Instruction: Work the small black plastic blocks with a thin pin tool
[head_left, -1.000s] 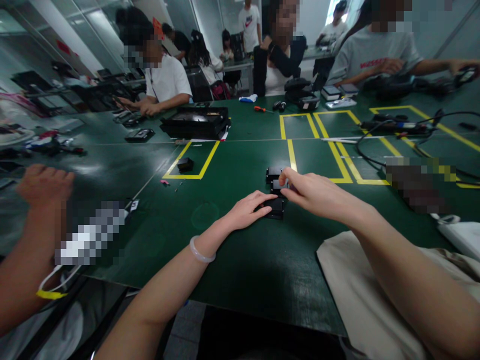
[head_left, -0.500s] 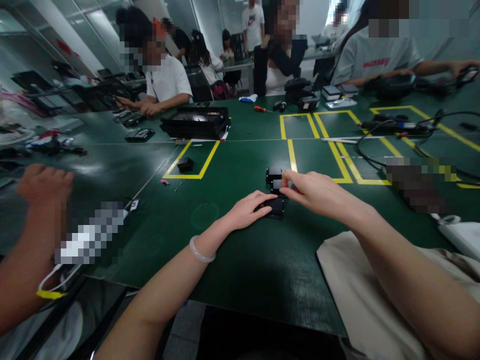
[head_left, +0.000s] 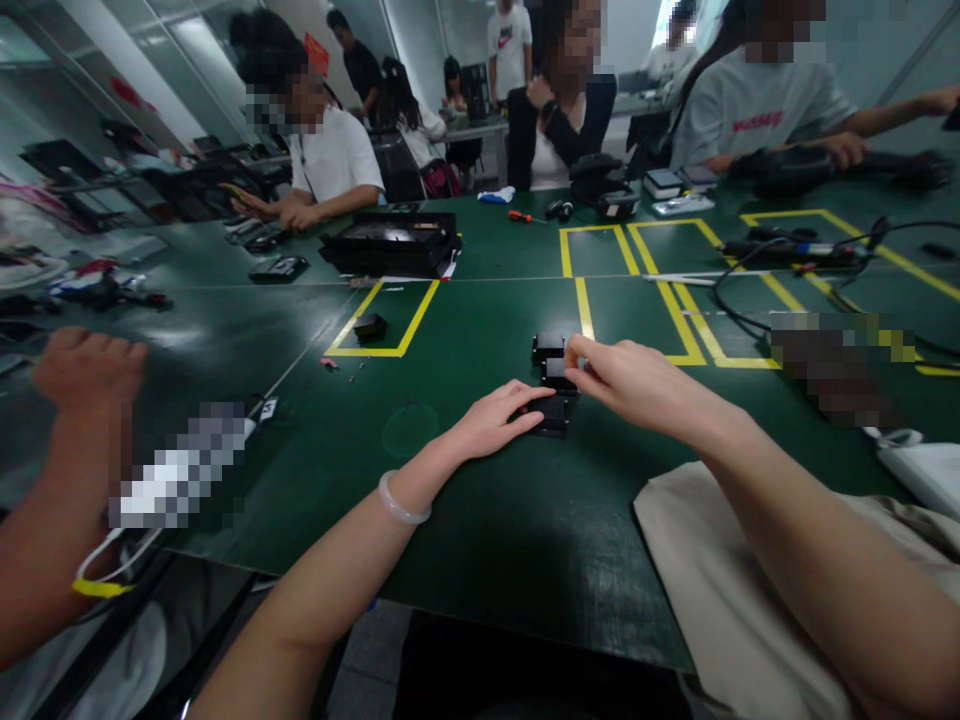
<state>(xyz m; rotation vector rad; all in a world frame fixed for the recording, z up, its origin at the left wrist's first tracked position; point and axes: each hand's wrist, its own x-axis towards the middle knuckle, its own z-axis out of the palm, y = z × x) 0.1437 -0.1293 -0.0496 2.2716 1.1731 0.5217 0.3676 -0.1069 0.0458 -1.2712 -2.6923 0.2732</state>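
Observation:
Three small black box-like parts stand close together on the green table: a far one (head_left: 550,346), a middle one (head_left: 554,373) and a near one (head_left: 551,413). My left hand (head_left: 495,420) lies at the near part's left side, its fingers stretched out and the index finger and thumb touching it. At the right end of the middle part, my right hand (head_left: 611,375) is closed, thumb and fingertips bent together. What those fingertips hold, if anything, is hidden.
Another small black part (head_left: 370,327) lies inside yellow tape (head_left: 420,320). A large black case (head_left: 394,245) and an orange screwdriver (head_left: 525,217) are farther back. Beige cloth (head_left: 682,540) hangs over the right edge. A co-worker's fist (head_left: 90,370) is at left; others sit opposite.
My right thumb has drawn back to the right, showing more of the middle part. My left hand stays in place. Across the table, a person's arm has shifted.

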